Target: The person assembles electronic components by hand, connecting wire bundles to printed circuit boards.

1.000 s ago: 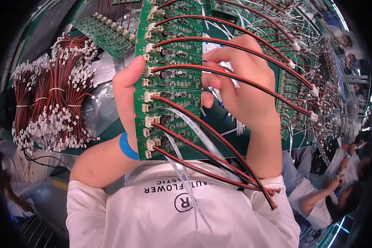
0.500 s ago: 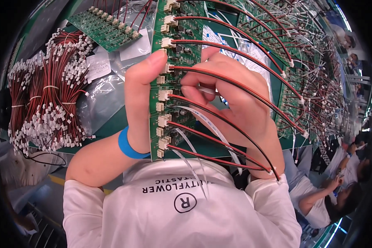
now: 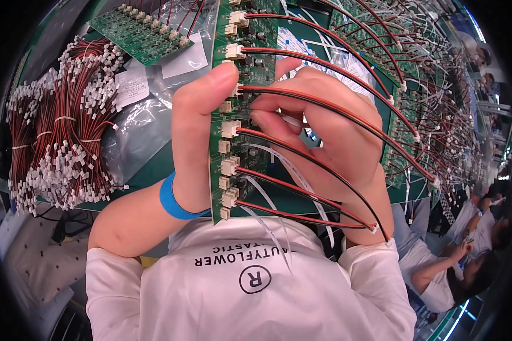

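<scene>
A long green circuit board (image 3: 217,196) is held upright in front of me. My left hand (image 3: 190,119), with a blue wristband, grips it, the thumb pressed on its edge and the other fingers hidden behind. Along that edge run cream connectors (image 3: 228,129), several carrying red-and-black wires (image 3: 324,162) that arc rightward. My right hand (image 3: 338,122) is closed beside the board's right face, thumb and forefinger at the surface. A white strip, seemingly a flat cable (image 3: 292,120), shows between its fingers; its end is hidden. Other white flat cables (image 3: 287,163) hang lower on the board.
Bundled red-and-black wires with white plugs (image 3: 68,136) lie at the left, beside a clear plastic bag (image 3: 153,128). Another green board (image 3: 136,37) rests behind them. Wired boards (image 3: 375,45) crowd the table's right side. Other people (image 3: 466,273) sit farther right.
The board and my left hand have shifted slightly right, and the hanging wires have swung along. My right hand stays at the board's face with its fingers still closed.
</scene>
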The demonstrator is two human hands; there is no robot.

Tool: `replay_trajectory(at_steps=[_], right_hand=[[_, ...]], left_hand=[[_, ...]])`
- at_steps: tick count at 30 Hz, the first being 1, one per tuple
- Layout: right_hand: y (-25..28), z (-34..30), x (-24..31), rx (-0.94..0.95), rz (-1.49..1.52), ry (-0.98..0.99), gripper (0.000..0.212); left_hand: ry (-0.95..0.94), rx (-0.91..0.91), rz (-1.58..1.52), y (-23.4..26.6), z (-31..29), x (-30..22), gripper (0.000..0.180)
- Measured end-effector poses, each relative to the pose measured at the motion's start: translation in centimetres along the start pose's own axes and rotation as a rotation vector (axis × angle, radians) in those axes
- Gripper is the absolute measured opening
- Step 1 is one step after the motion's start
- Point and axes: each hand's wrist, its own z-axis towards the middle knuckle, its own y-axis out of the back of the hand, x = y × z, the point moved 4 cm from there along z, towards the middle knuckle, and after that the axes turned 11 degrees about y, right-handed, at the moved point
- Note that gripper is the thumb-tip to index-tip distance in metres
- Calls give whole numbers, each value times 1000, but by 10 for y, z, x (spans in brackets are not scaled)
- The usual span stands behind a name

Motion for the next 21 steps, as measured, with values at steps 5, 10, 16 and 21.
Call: replay_trajectory(at_steps=[5, 10, 16, 21], right_hand=[[2, 0, 4, 70, -24, -82, 17], [7, -3, 5, 167, -46, -123, 18], [6, -4, 1, 174, -57, -67, 19], [2, -8, -1, 158, -39, -75, 19]], left_hand=[[-35, -69, 48, 4, 2, 1, 33], [-73, -6, 104, 10, 3, 2, 33], [-66, -142, 78, 13, 8, 7, 40], [-73, -252, 62, 12, 10, 8, 46]])
